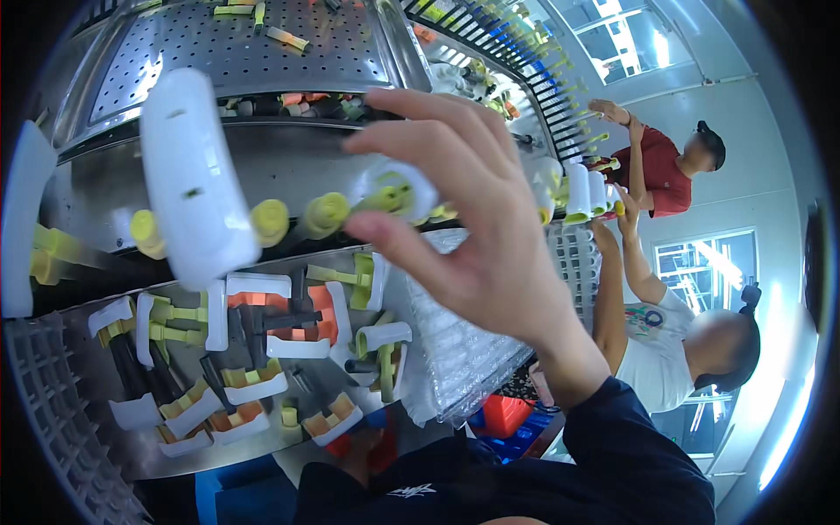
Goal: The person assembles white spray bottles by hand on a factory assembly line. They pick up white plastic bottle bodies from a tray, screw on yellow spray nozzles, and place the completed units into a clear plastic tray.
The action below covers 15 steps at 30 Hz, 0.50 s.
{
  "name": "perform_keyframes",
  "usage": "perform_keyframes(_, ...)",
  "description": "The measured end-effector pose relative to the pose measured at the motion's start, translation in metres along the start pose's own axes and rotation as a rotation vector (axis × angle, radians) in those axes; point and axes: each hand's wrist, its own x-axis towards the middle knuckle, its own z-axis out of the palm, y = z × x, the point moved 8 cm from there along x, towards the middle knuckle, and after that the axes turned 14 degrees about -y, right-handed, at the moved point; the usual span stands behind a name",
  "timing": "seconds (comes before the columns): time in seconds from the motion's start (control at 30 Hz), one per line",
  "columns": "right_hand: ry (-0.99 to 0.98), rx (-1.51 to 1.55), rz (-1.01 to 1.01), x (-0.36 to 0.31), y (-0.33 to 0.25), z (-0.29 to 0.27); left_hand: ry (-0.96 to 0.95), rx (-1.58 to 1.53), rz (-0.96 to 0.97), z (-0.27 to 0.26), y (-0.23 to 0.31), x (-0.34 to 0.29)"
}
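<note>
My right hand (477,227) reaches up from the lower right in a dark blue sleeve. Its thumb and fingers pinch a small white plastic clip (398,185) with a yellow-green insert, held in front of a row of yellow-green pegs (325,213) on a metal rail. A large white curved cover (194,179) sits blurred on a peg to the left of the hand. Below the hand, a metal tray (114,437) holds several white clips (255,385) with yellow or orange inserts, and black parts. My left hand is out of view.
A clear ribbed plastic sheet (464,346) lies right of the tray. A perforated steel shelf (236,44) is above. A grey crate (52,411) is at lower left, red and blue bins (503,416) below. Two people (674,337) work at the rack on the right.
</note>
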Motion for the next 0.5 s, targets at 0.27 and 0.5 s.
perform_keyframes(0.27, -0.153, 0.039, 0.044, -0.090, -0.057, -0.035, 0.088, 0.197, 0.133, -0.050, -0.022, 0.031)
perform_keyframes(0.5, -0.142, -0.017, 0.539, -0.356, -0.026, -0.074, -0.015, 0.371, -0.007, -0.078, -0.039, 0.028)
